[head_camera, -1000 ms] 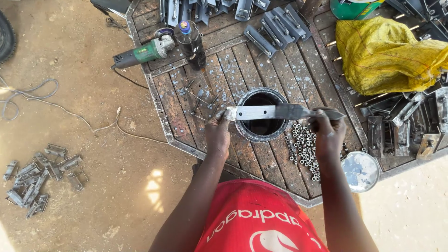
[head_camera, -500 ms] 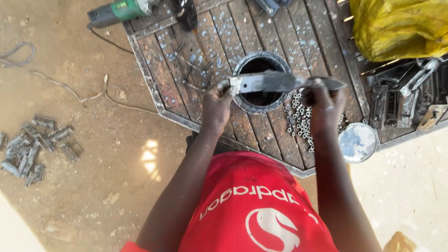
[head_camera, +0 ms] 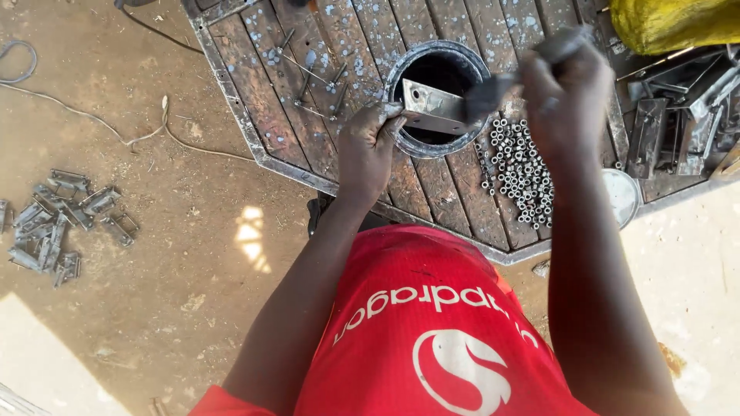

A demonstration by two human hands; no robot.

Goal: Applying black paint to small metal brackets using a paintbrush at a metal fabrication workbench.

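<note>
My left hand (head_camera: 368, 146) grips the near end of a flat shiny metal bracket (head_camera: 433, 108) held over a black round metal ring (head_camera: 401, 65) on the wooden table (head_camera: 254, 100). My right hand (head_camera: 566, 96) is raised and blurred, closed on a dark metal piece (head_camera: 493, 92) that meets the bracket's right end. A pile of small metal nuts (head_camera: 520, 169) lies just below the ring, between my hands.
Loose nails and rods (head_camera: 308, 73) lie on the planks left of the ring. A heap of metal brackets (head_camera: 58, 227) sits on the dirt at left. A yellow bag (head_camera: 678, 23), metal scraps (head_camera: 678, 115) and a round tin lid (head_camera: 620, 196) are at right.
The view has dropped toward my body. My right hand has lifted its end, tilting the piece up to the right; before, the bar lay level across the ring.
</note>
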